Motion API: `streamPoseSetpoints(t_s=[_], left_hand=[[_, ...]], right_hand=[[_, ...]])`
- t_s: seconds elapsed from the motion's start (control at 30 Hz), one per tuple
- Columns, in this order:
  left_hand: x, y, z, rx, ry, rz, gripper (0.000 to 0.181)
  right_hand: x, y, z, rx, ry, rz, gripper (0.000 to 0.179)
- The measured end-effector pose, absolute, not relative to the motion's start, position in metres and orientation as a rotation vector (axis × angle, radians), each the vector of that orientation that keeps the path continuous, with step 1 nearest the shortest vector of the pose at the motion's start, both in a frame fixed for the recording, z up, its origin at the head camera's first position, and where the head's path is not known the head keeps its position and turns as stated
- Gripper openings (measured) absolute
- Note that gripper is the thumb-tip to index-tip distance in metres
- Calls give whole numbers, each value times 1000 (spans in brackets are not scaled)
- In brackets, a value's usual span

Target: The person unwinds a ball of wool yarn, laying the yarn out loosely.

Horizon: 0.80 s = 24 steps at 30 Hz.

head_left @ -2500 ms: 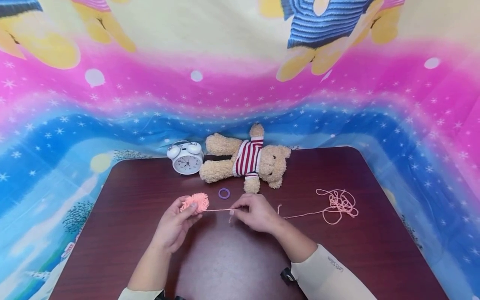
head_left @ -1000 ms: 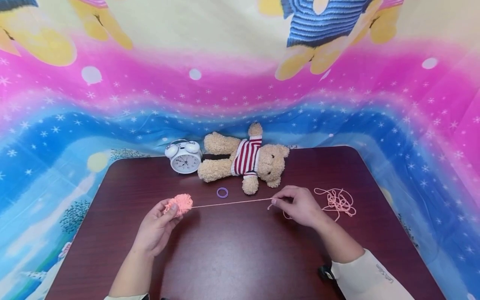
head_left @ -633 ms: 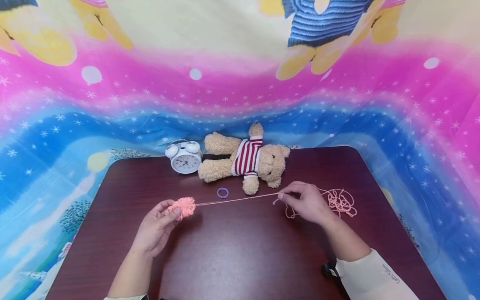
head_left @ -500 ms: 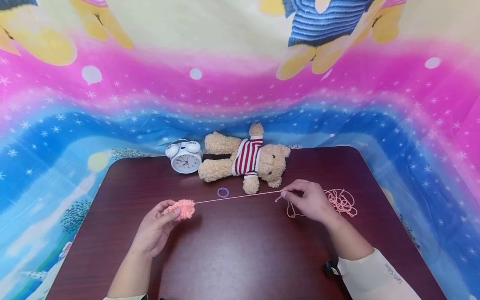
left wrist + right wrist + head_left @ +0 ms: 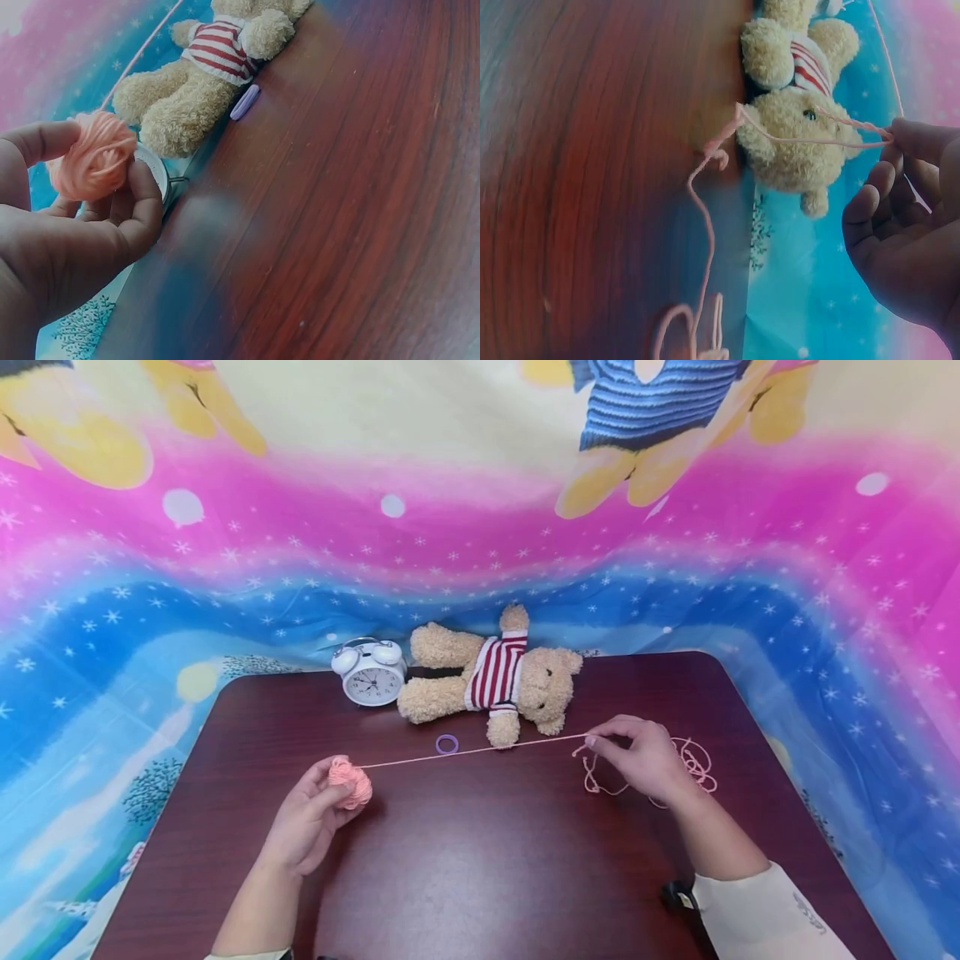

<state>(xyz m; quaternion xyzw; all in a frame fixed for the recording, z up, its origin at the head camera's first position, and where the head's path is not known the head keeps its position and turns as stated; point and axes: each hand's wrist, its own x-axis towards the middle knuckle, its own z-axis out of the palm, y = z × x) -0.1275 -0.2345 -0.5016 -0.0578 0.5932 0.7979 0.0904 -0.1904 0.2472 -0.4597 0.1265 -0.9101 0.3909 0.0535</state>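
My left hand (image 5: 306,822) holds a small ball of peach yarn (image 5: 350,783) between thumb and fingers, raised over the left part of the table. In the left wrist view, the wound strands of the yarn ball (image 5: 96,159) show between the fingertips. A taut strand (image 5: 465,752) runs from it across to my right hand (image 5: 647,760), which pinches the yarn between thumb and forefinger. Below the pinch, a short end and a slack length (image 5: 707,217) hang down, as the right wrist view shows. Loose yarn (image 5: 699,764) lies tangled on the table, partly hidden behind the right hand.
A teddy bear (image 5: 495,675) in a striped shirt lies on its back at the table's far edge. Beside its feet stands a white alarm clock (image 5: 372,683). A purple ring (image 5: 447,744) lies in front of the bear, close behind the taut strand. Printed cloth (image 5: 465,552) hangs behind the table.
My right hand has moved right and away from me, drawing out a longer strand. The left hand has shifted left, and the yarn ball has turned in its fingers.
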Motion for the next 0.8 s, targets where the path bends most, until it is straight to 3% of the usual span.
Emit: streamPoseSetpoints(t_s=[0.8], left_hand=[[-123,-263,-502,-307,1781,2412,33]], right_hand=[[-182,317,-460,186,-2838,1045,22]])
